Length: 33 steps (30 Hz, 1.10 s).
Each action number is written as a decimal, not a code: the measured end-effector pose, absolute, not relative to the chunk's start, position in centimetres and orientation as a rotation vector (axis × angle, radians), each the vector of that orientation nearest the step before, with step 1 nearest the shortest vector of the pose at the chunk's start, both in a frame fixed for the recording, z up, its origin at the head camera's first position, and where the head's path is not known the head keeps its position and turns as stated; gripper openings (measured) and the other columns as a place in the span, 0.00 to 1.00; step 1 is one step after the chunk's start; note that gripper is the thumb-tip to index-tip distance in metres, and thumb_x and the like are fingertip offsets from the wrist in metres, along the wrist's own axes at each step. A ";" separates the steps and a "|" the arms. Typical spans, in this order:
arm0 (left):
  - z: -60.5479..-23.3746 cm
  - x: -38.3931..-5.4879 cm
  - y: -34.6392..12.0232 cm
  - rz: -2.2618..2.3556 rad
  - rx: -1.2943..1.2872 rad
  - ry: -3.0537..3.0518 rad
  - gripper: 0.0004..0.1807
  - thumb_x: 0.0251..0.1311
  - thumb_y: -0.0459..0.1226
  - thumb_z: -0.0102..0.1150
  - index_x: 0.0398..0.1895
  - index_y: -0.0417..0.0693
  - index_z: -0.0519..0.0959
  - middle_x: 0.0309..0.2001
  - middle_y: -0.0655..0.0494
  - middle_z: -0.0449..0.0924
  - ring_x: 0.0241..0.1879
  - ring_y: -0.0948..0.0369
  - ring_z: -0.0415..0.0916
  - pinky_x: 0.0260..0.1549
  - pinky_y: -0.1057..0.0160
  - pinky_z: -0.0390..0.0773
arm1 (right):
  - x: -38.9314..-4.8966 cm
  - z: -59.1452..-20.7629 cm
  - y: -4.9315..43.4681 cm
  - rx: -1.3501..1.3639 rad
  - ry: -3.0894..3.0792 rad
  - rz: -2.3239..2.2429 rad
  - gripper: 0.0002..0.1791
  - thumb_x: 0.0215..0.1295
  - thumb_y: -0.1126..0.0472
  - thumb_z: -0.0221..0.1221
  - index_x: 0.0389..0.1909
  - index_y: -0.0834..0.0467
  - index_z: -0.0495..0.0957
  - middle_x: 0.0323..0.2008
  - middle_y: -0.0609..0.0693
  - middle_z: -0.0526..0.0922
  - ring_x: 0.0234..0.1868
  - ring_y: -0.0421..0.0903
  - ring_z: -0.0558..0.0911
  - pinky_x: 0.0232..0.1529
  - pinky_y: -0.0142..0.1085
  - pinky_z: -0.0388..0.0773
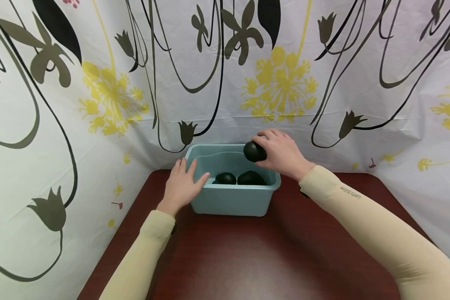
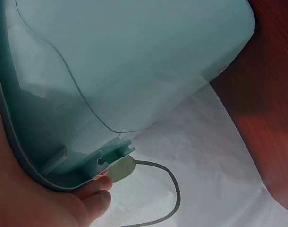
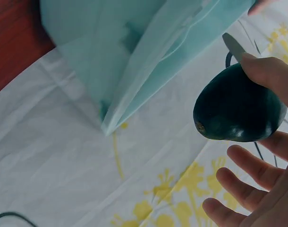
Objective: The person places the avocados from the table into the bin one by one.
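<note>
A dark green avocado (image 1: pixel 254 151) is pinched between the thumb and fingers of my right hand (image 1: pixel 283 154), over the right part of a light blue plastic bin (image 1: pixel 232 201). In the right wrist view the held avocado (image 3: pixel 238 106) shows its stem spot, and the other fingers spread below it. Inside the bin lie a rounded avocado (image 1: pixel 225 178) and a longer one (image 1: pixel 251 178), partly hidden by the front wall. At the bin's left end, my left hand (image 1: pixel 181 185) rests against the rim with spread fingers.
The bin stands toward the back of a dark red-brown table (image 1: pixel 240 254). Close behind and at both sides hangs a white cloth (image 1: pixel 225 104) with printed flowers and stems.
</note>
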<state>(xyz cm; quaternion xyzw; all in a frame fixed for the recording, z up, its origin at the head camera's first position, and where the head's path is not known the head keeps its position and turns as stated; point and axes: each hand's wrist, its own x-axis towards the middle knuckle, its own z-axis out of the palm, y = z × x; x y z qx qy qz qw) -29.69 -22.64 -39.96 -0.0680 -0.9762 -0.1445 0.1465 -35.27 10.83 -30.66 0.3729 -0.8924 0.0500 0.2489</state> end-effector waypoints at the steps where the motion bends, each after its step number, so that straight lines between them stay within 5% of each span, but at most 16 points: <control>1: -39.9 -29.7 -22.6 -0.417 -0.196 -2.811 0.54 0.63 0.77 0.26 0.80 0.51 0.56 0.78 0.36 0.47 0.77 0.42 0.40 0.69 0.39 0.58 | -35.3 -30.7 10.4 1.023 -2.443 0.139 0.41 0.49 0.45 0.77 0.65 0.52 0.76 0.62 0.57 0.73 0.64 0.59 0.69 0.57 0.58 0.72; 16: -40.1 -29.6 -22.8 -0.445 -0.193 -2.801 0.53 0.63 0.76 0.29 0.80 0.51 0.56 0.78 0.37 0.48 0.77 0.43 0.41 0.67 0.38 0.60 | -36.4 -33.5 4.1 1.092 -2.603 0.066 0.41 0.52 0.41 0.75 0.65 0.53 0.76 0.61 0.55 0.74 0.62 0.57 0.72 0.54 0.52 0.77; 33: -39.7 -29.8 -22.8 -0.378 -0.202 -2.812 0.54 0.64 0.76 0.26 0.80 0.49 0.55 0.77 0.36 0.48 0.77 0.42 0.42 0.68 0.39 0.59 | -36.3 -35.4 2.5 1.135 -2.660 0.101 0.39 0.55 0.40 0.73 0.66 0.50 0.77 0.64 0.55 0.72 0.66 0.57 0.69 0.57 0.55 0.75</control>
